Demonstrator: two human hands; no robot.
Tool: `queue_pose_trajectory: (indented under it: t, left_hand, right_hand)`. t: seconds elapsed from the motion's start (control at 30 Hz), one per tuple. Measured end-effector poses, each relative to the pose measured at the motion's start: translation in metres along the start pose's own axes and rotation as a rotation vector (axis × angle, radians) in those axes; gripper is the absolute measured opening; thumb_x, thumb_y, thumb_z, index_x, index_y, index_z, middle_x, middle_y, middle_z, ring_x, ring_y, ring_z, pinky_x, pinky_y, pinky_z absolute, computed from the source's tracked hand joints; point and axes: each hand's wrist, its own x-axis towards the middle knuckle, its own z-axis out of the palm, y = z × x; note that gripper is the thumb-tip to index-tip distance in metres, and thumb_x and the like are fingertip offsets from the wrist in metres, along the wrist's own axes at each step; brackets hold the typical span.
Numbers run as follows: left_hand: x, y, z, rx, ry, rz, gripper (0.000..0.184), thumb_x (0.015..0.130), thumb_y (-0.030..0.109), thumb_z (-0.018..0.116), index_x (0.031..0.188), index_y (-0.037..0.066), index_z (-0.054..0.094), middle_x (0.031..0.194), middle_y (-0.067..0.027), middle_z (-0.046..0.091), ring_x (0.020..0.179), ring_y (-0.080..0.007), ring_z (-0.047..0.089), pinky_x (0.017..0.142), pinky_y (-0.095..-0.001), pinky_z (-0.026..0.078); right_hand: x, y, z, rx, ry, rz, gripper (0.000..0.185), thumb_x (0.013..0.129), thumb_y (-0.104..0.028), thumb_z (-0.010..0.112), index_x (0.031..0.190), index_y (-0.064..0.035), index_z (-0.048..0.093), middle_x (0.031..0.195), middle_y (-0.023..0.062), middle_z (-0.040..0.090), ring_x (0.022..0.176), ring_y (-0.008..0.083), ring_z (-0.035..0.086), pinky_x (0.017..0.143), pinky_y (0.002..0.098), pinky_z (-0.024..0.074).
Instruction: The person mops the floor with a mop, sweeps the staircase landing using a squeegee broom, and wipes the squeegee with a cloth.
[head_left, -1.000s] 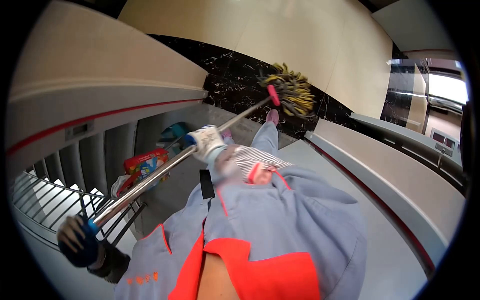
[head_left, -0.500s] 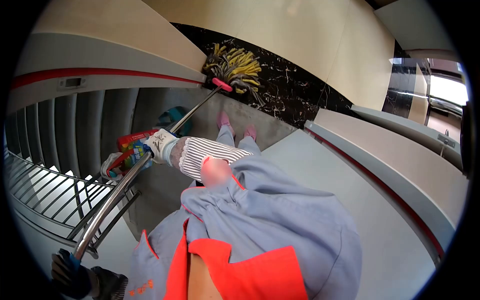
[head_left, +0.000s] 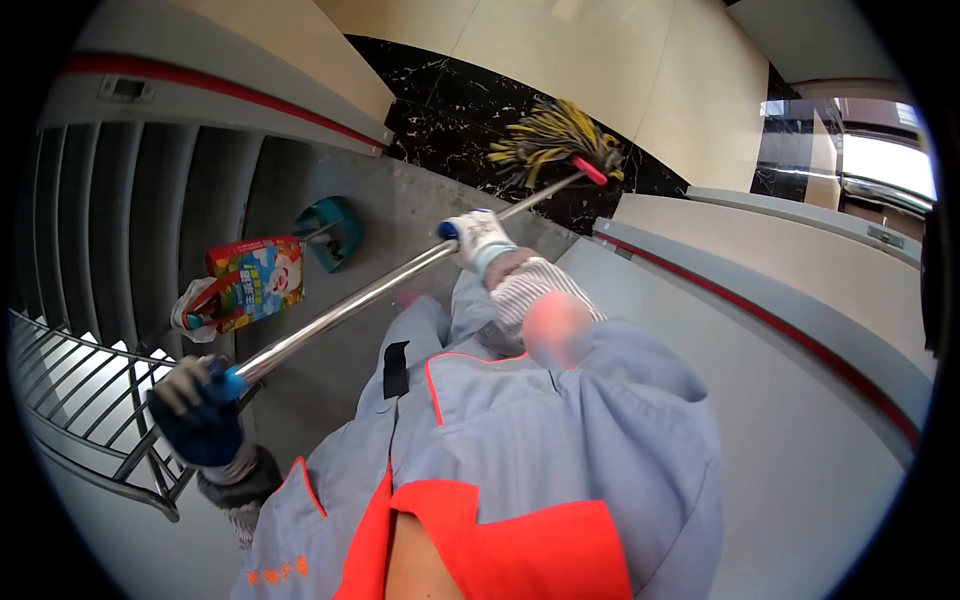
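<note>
A mop [head_left: 350,302] with a long metal handle slants across the middle of the view. Its yellow and grey strip head [head_left: 560,140], on a pink clamp, lies on the black marbled floor strip. Low on the left, my left hand [head_left: 200,412], in a white and dark blue glove, is closed round the blue end of the handle. My right hand [head_left: 478,238], gloved in white and blue, grips the shaft farther along, closer to the mop head. A striped cuff covers my right forearm.
Stairs [head_left: 110,220] and a metal railing [head_left: 90,400] lie to the left. A colourful printed bag [head_left: 258,282] and a teal dustpan [head_left: 330,235] stand on the grey floor. Door panels with red edging flank the opening, and cream tiles [head_left: 560,50] lie beyond.
The mop head has swept right along the black strip. Both hands have shifted rightward with the handle, my left also upward in view. The bag and dustpan are now less covered.
</note>
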Motion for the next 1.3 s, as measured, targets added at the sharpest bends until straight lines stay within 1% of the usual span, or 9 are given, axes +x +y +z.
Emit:
queue_pose_trajectory:
  t: [0.07, 0.27, 0.53, 0.67, 0.73, 0.8, 0.87, 1.1, 1.3]
  left_hand:
    - [-0.005, -0.035, 0.005, 0.115, 0.092, -0.015, 0.037, 0.1, 0.029, 0.033, 0.067, 0.013, 0.034, 0.069, -0.0019, 0.032, 0.073, -0.0193, 0.035, 0.081, -0.0371, 0.035]
    - [-0.038, -0.032, -0.035, 0.247, -0.153, 0.065, 0.041, 0.097, 0.03, 0.042, 0.061, 0.01, 0.045, 0.061, -0.0089, 0.05, 0.064, -0.0232, 0.051, 0.07, -0.0433, 0.048]
    - [-0.04, 0.019, -0.019, 0.263, -0.264, 0.121, 0.044, 0.094, 0.035, 0.049, 0.053, 0.017, 0.044, 0.053, 0.0009, 0.051, 0.056, -0.0162, 0.051, 0.068, -0.0372, 0.049]
    - [-0.064, 0.007, -0.036, 0.217, -0.055, 0.031, 0.039, 0.088, 0.032, 0.057, 0.11, 0.0, 0.055, 0.103, -0.0165, 0.062, 0.099, -0.0335, 0.059, 0.095, -0.0504, 0.041]
    - [-0.089, -0.027, -0.054, 0.151, 0.401, -0.017, 0.042, 0.09, 0.025, 0.055, 0.121, -0.002, 0.048, 0.108, -0.0174, 0.06, 0.1, -0.0314, 0.059, 0.093, -0.0454, 0.044]
    - [-0.078, -0.048, -0.06, 0.096, 0.457, -0.257, 0.037, 0.093, 0.016, 0.053, 0.124, -0.002, 0.048, 0.109, -0.0157, 0.061, 0.097, -0.025, 0.061, 0.088, -0.0379, 0.048]
    - [-0.083, -0.089, -0.107, 0.244, 0.658, -0.374, 0.048, 0.092, 0.029, 0.056, 0.13, 0.002, 0.044, 0.112, -0.0127, 0.06, 0.097, -0.0219, 0.061, 0.086, -0.0374, 0.049]
    - [0.004, -0.114, -0.225, 0.309, 1.143, -0.455, 0.063, 0.072, 0.038, 0.078, 0.121, 0.011, 0.049, 0.104, -0.0045, 0.058, 0.088, -0.0226, 0.06, 0.067, -0.0415, 0.054]
    - [0.012, -0.139, -0.294, 0.095, 0.782, -0.315, 0.016, 0.083, 0.014, 0.065, 0.095, 0.004, 0.061, 0.089, -0.0086, 0.06, 0.081, -0.0206, 0.061, 0.066, -0.0347, 0.052]
  right_hand:
    - [-0.019, 0.024, -0.013, -0.084, -0.014, 0.111, 0.013, 0.07, -0.019, 0.062, 0.083, -0.0215, 0.065, 0.08, 0.0064, 0.067, 0.086, 0.0265, 0.062, 0.085, 0.0384, 0.0417]
    - [-0.055, 0.002, 0.06, -0.094, 0.282, 0.124, 0.014, 0.064, -0.016, 0.061, 0.076, -0.0218, 0.064, 0.077, 0.0019, 0.067, 0.08, 0.0248, 0.062, 0.083, 0.0398, 0.0419]
    - [-0.068, -0.03, 0.064, -0.074, 0.333, 0.084, 0.014, 0.07, -0.02, 0.061, 0.083, -0.0223, 0.067, 0.08, 0.0025, 0.066, 0.084, 0.0249, 0.061, 0.085, 0.0419, 0.0402]
    - [-0.064, -0.02, 0.04, -0.114, 0.135, 0.108, 0.016, 0.072, -0.022, 0.064, 0.087, -0.0173, 0.066, 0.083, 0.0086, 0.066, 0.081, 0.0327, 0.061, 0.075, 0.0434, 0.0469]
    - [-0.051, -0.004, 0.033, -0.044, 0.159, 0.135, 0.019, 0.075, -0.013, 0.063, 0.094, -0.0112, 0.067, 0.088, 0.0108, 0.068, 0.087, 0.027, 0.065, 0.078, 0.0355, 0.0498]
    - [-0.04, 0.035, 0.031, 0.197, 0.238, 0.154, 0.022, 0.077, -0.008, 0.063, 0.099, -0.0051, 0.065, 0.088, 0.0079, 0.068, 0.085, 0.0186, 0.065, 0.078, 0.03, 0.0495]
    - [-0.019, 0.042, 0.001, 0.308, 0.278, 0.243, 0.018, 0.081, -0.013, 0.064, 0.098, -0.0087, 0.064, 0.075, 0.0063, 0.065, 0.068, 0.015, 0.062, 0.061, 0.0299, 0.0491]
    - [-0.03, 0.16, -0.063, 0.284, 0.422, 0.359, 0.029, 0.085, -0.018, 0.064, 0.11, -0.0025, 0.061, 0.094, 0.0095, 0.066, 0.08, 0.0177, 0.06, 0.076, 0.0309, 0.0476]
    - [-0.083, 0.154, -0.084, 0.499, 0.6, 0.689, 0.026, 0.089, -0.023, 0.059, 0.101, -0.002, 0.066, 0.095, 0.0028, 0.065, 0.087, 0.0159, 0.057, 0.083, 0.033, 0.044]
